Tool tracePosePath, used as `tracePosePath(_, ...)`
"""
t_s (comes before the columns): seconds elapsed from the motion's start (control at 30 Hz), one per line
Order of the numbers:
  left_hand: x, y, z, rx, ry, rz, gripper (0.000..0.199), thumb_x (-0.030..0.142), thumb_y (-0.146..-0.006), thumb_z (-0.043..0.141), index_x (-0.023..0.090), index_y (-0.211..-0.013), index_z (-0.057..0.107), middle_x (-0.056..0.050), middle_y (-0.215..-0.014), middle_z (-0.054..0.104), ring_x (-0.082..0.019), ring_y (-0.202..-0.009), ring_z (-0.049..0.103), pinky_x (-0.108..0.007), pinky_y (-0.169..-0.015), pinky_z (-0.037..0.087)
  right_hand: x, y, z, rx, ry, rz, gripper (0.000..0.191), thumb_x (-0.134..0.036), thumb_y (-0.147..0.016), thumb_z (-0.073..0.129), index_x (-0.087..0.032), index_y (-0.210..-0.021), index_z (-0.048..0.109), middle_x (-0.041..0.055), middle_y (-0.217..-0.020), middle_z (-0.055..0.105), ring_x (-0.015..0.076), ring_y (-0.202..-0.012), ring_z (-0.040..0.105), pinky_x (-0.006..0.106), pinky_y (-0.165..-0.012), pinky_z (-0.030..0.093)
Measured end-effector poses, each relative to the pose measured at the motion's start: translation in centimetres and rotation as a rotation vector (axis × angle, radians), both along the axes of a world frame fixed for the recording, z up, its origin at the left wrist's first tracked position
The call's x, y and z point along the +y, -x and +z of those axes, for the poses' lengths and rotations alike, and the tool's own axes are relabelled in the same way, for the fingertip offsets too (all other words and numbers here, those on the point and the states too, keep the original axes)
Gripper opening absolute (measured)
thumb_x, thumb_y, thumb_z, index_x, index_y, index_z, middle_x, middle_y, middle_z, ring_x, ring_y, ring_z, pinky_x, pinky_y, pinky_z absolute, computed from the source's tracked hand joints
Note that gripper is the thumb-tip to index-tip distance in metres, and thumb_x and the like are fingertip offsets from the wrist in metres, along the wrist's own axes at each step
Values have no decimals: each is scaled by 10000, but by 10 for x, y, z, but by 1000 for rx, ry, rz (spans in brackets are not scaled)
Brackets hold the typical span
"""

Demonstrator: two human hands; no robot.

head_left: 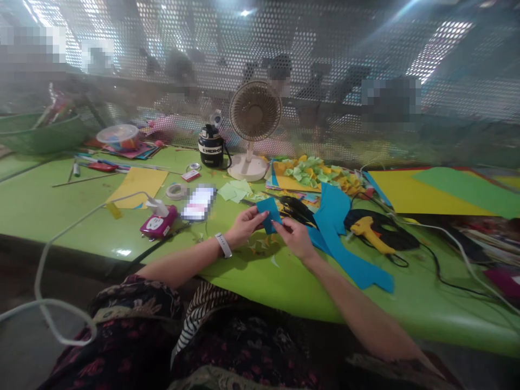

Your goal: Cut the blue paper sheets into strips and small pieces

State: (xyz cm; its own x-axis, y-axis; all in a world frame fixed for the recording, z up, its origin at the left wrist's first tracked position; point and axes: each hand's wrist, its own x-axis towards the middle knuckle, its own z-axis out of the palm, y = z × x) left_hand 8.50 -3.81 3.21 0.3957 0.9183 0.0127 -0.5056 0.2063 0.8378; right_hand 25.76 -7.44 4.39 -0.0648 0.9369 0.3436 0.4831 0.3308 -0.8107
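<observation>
Blue paper scrap [268,214] sits pinched between both hands toward the front edge of the green tabletop [81,211], its long axis slanting toward the far edge. Left hand [246,226] holds its left side, fingers closed; right hand [294,239] pinches its lower end narrowly, lying nearer the larger cut blue sheet [352,269].
</observation>
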Motion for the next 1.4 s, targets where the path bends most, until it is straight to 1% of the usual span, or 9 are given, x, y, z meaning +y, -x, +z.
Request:
tracePosePath(0.13, 0, 0, 0, 2, -5, 2, 300, 312, -760, 895, 144, -958, 744, -43, -952, 768, -121, -806, 701, -272, -822, 553, 0, 0, 0, -4, -2, -4, 588, -717, -850, 590, -254, -555, 382, -26, -547, 378, 154, -548, 358, 314, -524, 313)
tracePosePath(0.5, 1, 0, -4, -3, -37, -1, 404, 401, -688, 932, 151, -954, 760, -46, -955, 771, -129, -817, 702, -274, -820, 565, 0, 0, 1, 13, 17, 14, 555, -669, -856, 602, -260, -556, 377, -25, -564, 367, 159, -555, 350, 325, -547, 301)
tracePosePath(0.73, 1, 1, -4, 9, -34, -5, 339, 361, -748, 902, 144, -967, 761, -66, -989, 771, -145, -852, 710, -297, -849, 562, -1, 1, 2, 6, 24, 8, 583, -717, -848, 588, -259, -557, 372, -24, -562, 364, 158, -557, 345, 320, -542, 299)
tracePosePath(0.93, 2, 0, -5, 2, -51, -6, 490, 481, -654, 936, 143, -965, 766, -61, -964, 774, -138, -818, 702, -296, -830, 568, -1, 1, 2, -3, 3, 5, 615, -762, -841, 571, -252, -557, 376, -28, -559, 370, 150, -555, 354, 312, -539, 313)
tracePosePath(1.17, 5, 1, -10, 29, -74, -11, 486, 483, -700, 912, 132, -997, 752, -72, -961, 774, -160, -849, 712, -339, -883, 561, 0, 0, 1, -24, 25, 6, 620, -769, -836, 565, -242, -554, 399, -32, -552, 382, 139, -557, 369, 302, -538, 320)
tracePosePath(1.23, 6, 1, -11, 28, -87, -11, 474, 480, -713, 905, 137, -1004, 755, -68, -955, 772, -158, -851, 710, -338, -888, 560, -1, -1, 0, 3, 50, -6, 586, -750, -822, 600, -241, -579, 441, -29, -556, 415, 144, -558, 396, 303, -539, 341)
tracePosePath(1.27, 6, 1, -12, 29, -99, -8, 469, 478, -719, 902, 138, -1007, 757, -66, -950, 772, -158, -853, 709, -336, -889, 558, -1, -1, -1, 38, 67, -25, 553, -739, -808, 628, -238, -621, 483, -24, -574, 459, 150, -566, 429, 303, -544, 364)
tracePosePath(1.33, 7, 1, -12, 38, -139, 13, 460, 477, -735, 890, 137, -1016, 758, -65, -949, 771, -164, -872, 706, -334, -899, 552, -1, -1, -1, 137, 97, -80, 501, -716, -772, 689, -231, -759, 564, 3, -671, 584, 172, -621, 526, 305, -573, 432)
tracePosePath(1.4, 8, 1, -11, 54, -198, 35, 454, 482, -758, 873, 134, -1024, 757, -67, -958, 771, -173, -901, 703, -333, -915, 545, 0, -2, -1, 219, 133, -103, 508, -696, -743, 734, -227, -878, 597, 37, -805, 673, 195, -712, 608, 317, -629, 495)
